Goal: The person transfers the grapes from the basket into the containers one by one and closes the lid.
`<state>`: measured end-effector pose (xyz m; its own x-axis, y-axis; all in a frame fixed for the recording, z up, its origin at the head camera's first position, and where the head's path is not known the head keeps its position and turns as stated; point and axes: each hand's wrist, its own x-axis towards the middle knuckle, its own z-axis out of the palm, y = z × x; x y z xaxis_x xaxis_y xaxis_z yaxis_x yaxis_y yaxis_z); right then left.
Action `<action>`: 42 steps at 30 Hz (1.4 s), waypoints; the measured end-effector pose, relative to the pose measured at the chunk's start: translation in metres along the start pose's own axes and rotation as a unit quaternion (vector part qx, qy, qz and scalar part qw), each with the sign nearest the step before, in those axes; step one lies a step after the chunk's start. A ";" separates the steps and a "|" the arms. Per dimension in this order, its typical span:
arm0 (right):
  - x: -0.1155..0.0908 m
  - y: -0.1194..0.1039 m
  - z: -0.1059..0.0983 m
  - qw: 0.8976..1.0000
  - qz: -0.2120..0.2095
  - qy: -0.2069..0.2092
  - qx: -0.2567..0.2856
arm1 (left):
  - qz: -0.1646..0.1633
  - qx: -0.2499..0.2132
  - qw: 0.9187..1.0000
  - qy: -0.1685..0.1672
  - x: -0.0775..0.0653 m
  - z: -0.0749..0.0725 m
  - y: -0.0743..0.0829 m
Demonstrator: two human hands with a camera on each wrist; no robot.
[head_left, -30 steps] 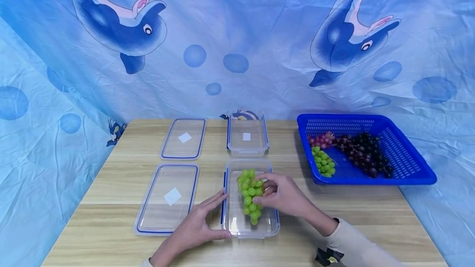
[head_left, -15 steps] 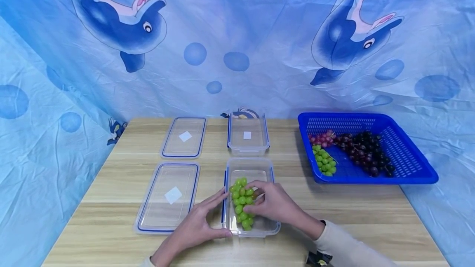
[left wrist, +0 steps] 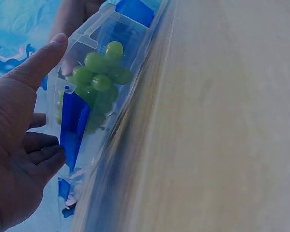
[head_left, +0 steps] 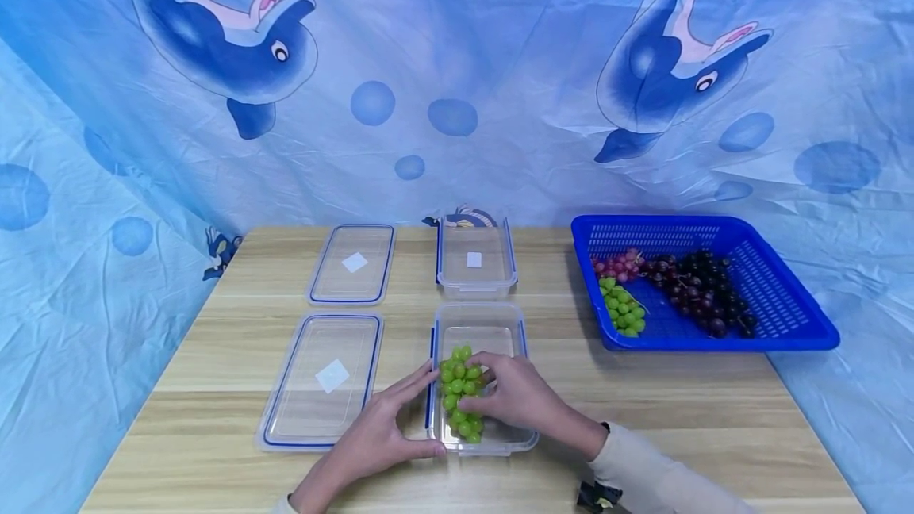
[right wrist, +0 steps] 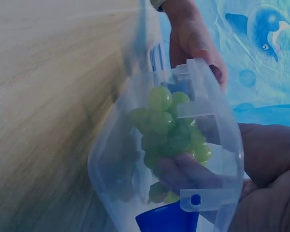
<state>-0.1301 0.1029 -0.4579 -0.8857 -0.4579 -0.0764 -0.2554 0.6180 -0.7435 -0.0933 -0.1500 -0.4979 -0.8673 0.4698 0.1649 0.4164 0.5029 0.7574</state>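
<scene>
Nearby, white labels (head_left: 332, 376) mark lids (head_left: 309, 417), left hand (head_left: 380, 428) spread, right hand (head_left: 516, 395) pinching green grapes (head_left: 455, 387).

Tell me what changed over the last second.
The right-hand grip carried the bunch of green grapes leftward and slightly toward the person, over to the left side of the front container. Nothing was visibly let go: fingers remain on the bunch. Unchanged: the left-hand grip at the container's near-left corner, both lids, the rear container and the blue basket.
</scene>
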 end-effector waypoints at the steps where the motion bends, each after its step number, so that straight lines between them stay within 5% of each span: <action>1: 0.001 0.000 0.001 1.000 -0.003 -0.003 -0.010 | -0.001 0.000 1.000 0.000 0.000 0.000 0.000; 12: 0.000 0.001 -0.009 0.997 -0.032 -0.025 -0.070 | -0.009 -0.009 1.000 -0.004 -0.001 0.000 0.001; 24: -0.005 0.001 -0.025 0.999 -0.023 -0.002 -0.036 | -0.003 -0.004 1.000 0.002 -0.001 -0.001 0.001; 30: -0.013 -0.007 -0.044 0.999 -0.033 0.030 -0.024 | -0.006 -0.004 1.000 0.002 -0.001 0.000 0.002; 37: -0.023 -0.010 -0.080 0.991 -0.091 0.093 0.007 | -0.009 -0.002 1.000 0.005 -0.001 0.000 0.002; 42: -0.032 -0.008 -0.108 0.983 -0.110 0.142 -0.020 | -0.010 -0.001 1.000 0.001 -0.001 0.000 0.002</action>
<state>-0.1414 0.1813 -0.3780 -0.8782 -0.3900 0.2768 -0.4633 0.5503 -0.6946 -0.0918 -0.1496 -0.4963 -0.8756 0.4586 0.1517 0.3994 0.5107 0.7614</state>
